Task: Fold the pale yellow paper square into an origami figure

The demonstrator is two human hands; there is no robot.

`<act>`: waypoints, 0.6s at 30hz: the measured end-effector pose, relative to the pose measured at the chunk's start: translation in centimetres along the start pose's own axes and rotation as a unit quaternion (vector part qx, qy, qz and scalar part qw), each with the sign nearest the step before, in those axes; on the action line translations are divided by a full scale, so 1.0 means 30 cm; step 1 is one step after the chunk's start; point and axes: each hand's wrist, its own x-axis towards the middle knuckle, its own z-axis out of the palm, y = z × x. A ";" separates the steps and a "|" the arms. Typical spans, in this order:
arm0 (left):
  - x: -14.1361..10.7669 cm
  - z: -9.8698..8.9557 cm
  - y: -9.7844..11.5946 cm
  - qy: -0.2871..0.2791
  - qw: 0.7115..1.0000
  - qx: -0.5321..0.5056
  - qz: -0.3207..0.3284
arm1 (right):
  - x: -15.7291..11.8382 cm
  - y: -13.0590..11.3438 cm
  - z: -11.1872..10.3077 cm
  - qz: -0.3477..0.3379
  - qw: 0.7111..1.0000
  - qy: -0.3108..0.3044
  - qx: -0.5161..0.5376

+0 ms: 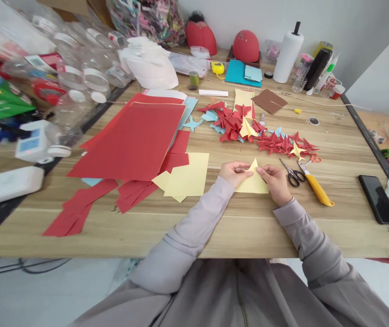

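Observation:
A sheet of pale yellow paper (pixel 253 184), folded to a point at its far end, lies between my hands near the front of the table. My left hand (pixel 234 173) pinches its left side with thumb and fingers. On the opposite side my right hand (pixel 276 182) is closed on the paper, its thumb close to the folded tip. Just beyond are red folded paper pieces (pixel 230 121), with a yellow folded one (pixel 248 129) among them. Dark-handled scissors (pixel 294 176) and a yellow utility knife (pixel 319 188) rest right of my right hand.
Large red sheets (pixel 129 141), yellow sheets (pixel 191 175) and red strips (pixel 75 211) lie to the left. A black phone (pixel 378 199) is at the right. Plastic bottles (pixel 72 77) crowd the far left, and a white ribbed bottle (pixel 287 56) stands at the back.

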 end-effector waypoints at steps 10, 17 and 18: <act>-0.001 -0.005 0.018 -0.028 0.997 -0.068 -0.036 | -0.003 0.002 0.001 0.004 1.000 -0.024 -0.019; -0.002 0.003 0.032 -0.045 0.985 -0.147 -0.076 | -0.009 -0.011 0.001 0.061 0.994 -0.039 0.084; -0.003 0.004 0.032 -0.052 0.983 -0.159 -0.081 | -0.011 -0.014 0.003 0.075 0.991 -0.046 0.097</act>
